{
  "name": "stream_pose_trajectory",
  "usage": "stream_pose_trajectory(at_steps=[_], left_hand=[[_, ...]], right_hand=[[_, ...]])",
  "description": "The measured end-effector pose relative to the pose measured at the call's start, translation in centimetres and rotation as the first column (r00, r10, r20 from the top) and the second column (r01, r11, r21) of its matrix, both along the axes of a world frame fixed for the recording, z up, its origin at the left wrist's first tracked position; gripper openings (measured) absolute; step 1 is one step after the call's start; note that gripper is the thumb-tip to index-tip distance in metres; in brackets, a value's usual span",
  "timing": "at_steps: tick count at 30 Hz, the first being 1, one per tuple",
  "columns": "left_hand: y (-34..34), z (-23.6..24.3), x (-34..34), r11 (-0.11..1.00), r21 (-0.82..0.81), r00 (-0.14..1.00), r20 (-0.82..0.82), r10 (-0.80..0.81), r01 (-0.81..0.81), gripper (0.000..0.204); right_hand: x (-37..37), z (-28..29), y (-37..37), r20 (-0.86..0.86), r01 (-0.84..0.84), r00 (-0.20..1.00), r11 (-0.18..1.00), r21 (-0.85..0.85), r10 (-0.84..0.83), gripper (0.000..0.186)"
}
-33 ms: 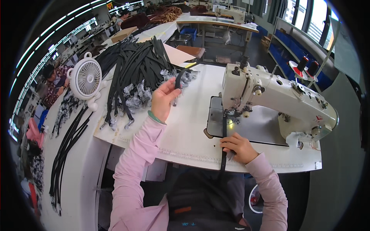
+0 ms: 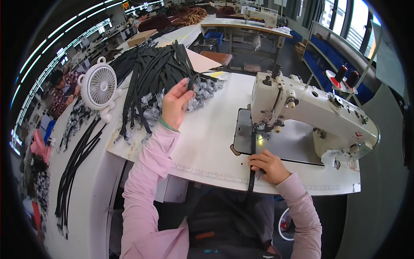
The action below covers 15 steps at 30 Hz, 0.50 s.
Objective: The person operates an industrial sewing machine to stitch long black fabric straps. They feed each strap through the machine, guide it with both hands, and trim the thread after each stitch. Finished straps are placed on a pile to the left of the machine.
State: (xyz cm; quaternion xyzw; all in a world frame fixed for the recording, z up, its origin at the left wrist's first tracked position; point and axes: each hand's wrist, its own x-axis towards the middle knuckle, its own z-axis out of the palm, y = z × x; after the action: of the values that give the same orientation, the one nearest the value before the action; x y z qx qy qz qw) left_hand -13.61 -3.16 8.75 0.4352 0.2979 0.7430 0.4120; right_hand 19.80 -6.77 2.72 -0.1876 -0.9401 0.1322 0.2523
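Observation:
A narrow black strap (image 2: 253, 144) runs from under the presser foot of a white sewing machine (image 2: 317, 110) down over the table's front edge toward my lap. My right hand (image 2: 270, 167) is closed on it just in front of the needle area, and a small greyish piece shows under the fingers. To the left, my left hand (image 2: 174, 105) is raised at the edge of a heap of black straps (image 2: 157, 64). Its thumb and fingers pinch a dark strap piece (image 2: 190, 84), partly lost against the heap. Clear plastic-wrapped ends (image 2: 200, 93) lie just beside that hand.
A white fan (image 2: 100, 84) stands left of the heap. More black straps (image 2: 77, 166) hang over the left-hand table. Thread spools (image 2: 341, 73) stand behind the machine at right. A printed ruler (image 2: 215, 176) lines the table's front edge. Another person (image 2: 64, 93) sits at far left.
My left hand has moved a little left and closer to the heap; the curved strap in it shows less now. My right hand stays on its strap. The view has shifted slightly.

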Motion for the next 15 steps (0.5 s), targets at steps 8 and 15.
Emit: stream_pose_trajectory(at_steps=[8, 15], left_hand=[[-15.9, 8.4, -26.1, 0.851, 0.329, 0.872, 0.415, 0.259, -0.409, 0.031], [-38.6, 1.7, -35.5, 0.133, 0.247, 0.280, 0.870, 0.406, -0.960, 0.095]], right_hand=[[-0.5, -0.1, -0.2, -0.017, -0.004, 1.000, 1.000, 0.016, 0.004, 0.027], [-0.2, 0.2, -0.4, -0.017, 0.013, 1.000, 0.999, 0.043, -0.012, 0.024]])
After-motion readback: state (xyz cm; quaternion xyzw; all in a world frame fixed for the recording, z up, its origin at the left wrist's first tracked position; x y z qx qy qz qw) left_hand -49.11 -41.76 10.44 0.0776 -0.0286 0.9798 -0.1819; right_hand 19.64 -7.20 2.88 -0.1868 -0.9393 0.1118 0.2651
